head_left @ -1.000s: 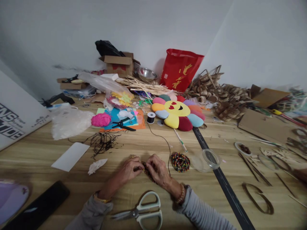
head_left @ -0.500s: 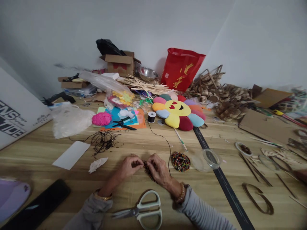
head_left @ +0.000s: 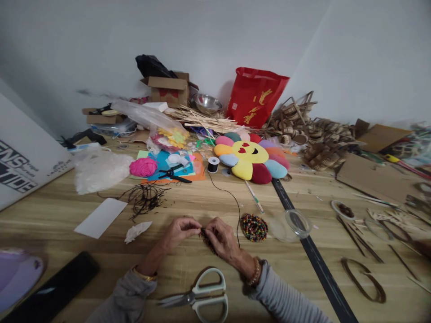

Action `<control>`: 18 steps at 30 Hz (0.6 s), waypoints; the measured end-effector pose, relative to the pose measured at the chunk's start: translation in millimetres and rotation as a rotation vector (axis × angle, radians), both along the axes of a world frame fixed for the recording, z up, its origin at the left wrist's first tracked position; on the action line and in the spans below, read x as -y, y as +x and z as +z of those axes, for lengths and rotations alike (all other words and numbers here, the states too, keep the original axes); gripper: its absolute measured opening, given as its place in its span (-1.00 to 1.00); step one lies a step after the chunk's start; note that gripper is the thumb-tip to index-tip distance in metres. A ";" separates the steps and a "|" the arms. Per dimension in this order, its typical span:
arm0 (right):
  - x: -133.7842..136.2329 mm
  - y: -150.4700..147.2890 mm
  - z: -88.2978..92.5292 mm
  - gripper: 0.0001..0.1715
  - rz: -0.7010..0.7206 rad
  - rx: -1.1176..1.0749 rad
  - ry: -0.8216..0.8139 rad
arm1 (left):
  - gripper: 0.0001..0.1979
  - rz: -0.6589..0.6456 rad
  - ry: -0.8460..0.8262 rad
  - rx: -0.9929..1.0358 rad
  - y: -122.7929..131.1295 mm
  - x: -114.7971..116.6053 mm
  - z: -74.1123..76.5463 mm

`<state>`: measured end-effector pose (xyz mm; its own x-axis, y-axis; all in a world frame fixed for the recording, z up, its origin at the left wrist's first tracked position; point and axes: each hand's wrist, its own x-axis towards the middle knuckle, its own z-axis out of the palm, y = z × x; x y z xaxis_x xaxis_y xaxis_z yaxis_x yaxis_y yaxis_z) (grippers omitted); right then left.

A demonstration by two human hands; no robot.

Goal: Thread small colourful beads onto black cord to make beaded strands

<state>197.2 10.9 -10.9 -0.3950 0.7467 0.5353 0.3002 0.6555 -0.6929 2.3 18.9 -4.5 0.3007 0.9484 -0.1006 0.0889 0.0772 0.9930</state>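
Observation:
Thumb and fingers of my right hand [head_left: 222, 240] are closed on a small dark beaded strand [head_left: 208, 242], partly hidden behind the fingers. My left hand [head_left: 180, 233] pinches at the strand's upper left end; what lies between its fingertips is too small to make out. A black cord [head_left: 232, 196] runs from a spool [head_left: 213, 164] down to beside my right hand. Right of that hand lies a coiled string of multicoloured beads [head_left: 254, 227]. Scissors with pale handles [head_left: 209, 294] lie below both hands, blades pointing left.
To the left are cut black cords [head_left: 144, 199], a white card [head_left: 101, 217], a crumpled tissue [head_left: 138, 231] and a dark phone-like slab [head_left: 54, 287]. A flower cushion [head_left: 251, 154] sits behind. A clear round dish [head_left: 298, 223] and black strip [head_left: 323, 269] are at right.
My left hand's fingers have shifted slightly at the strand's end, staying pinched. My right hand keeps its hold in nearly the same place.

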 end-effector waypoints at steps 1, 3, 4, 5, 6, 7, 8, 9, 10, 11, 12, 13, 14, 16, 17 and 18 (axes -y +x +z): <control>0.2 0.2 -0.1 -0.82 0.006 0.005 -0.004 | -0.79 -0.004 -0.011 0.009 -0.3 0.0 1.0; 0.5 0.4 -0.4 -0.82 0.018 0.013 -0.008 | -0.79 -0.003 -0.028 0.022 -0.5 0.1 2.5; 0.6 0.5 -0.5 -0.83 0.024 0.018 -0.003 | -0.80 -0.003 -0.035 0.026 -0.5 0.2 2.9; 0.6 0.4 -0.7 -0.83 0.031 0.023 0.005 | -0.80 0.000 -0.041 0.030 -0.4 0.2 3.0; 0.6 0.4 -0.8 -0.83 0.039 0.028 0.014 | -0.80 0.002 -0.045 0.034 -0.3 0.1 2.7; 0.6 0.4 -1.0 -0.83 0.047 0.034 0.022 | -0.80 0.003 -0.049 0.039 -0.2 0.0 2.3; 0.5 0.4 -1.1 -0.83 0.051 0.040 0.027 | -0.80 0.005 -0.051 0.044 -0.2 -0.2 1.7; 0.4 0.4 -1.3 -0.83 0.054 0.045 0.029 | -0.80 0.005 -0.054 0.050 -0.2 -0.4 1.1; 0.4 0.4 -1.6 -0.83 0.055 0.049 0.028 | -0.80 0.005 -0.056 0.053 -0.2 -0.6 0.5; 0.3 0.4 -2.0 -0.83 0.054 0.050 0.027 | -0.80 0.005 -0.058 0.055 -0.2 -0.8 0.0; 0.3 0.5 -2.4 -0.83 0.052 0.050 0.026 | -0.80 0.006 -0.059 0.055 -0.3 -0.9 -0.3; 0.3 0.5 -2.9 -0.83 0.052 0.049 0.026 | -0.80 0.008 -0.060 0.055 -0.4 -1.1 -0.4; 0.3 0.6 -3.5 -0.83 0.051 0.047 0.026 | -0.80 0.009 -0.060 0.054 -0.5 -1.2 -0.4; 0.2 0.8 -4.4 -0.83 0.051 0.048 0.025 | -0.80 0.006 -0.058 0.052 -0.6 -1.2 -0.3; 0.2 0.9 -4.8 -0.83 0.052 0.051 0.025 | -0.80 0.002 -0.055 0.051 -0.6 -1.1 -0.1; 0.2 0.9 -5.0 -0.84 0.053 0.052 0.023 | -0.80 -0.003 -0.052 0.051 -0.6 -1.0 -0.1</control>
<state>198.2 10.8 -15.8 -0.4613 0.7116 0.5299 0.3001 0.6872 -0.6616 1.7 19.9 -4.6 0.3095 0.9414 -0.1340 0.0387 0.1283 0.9910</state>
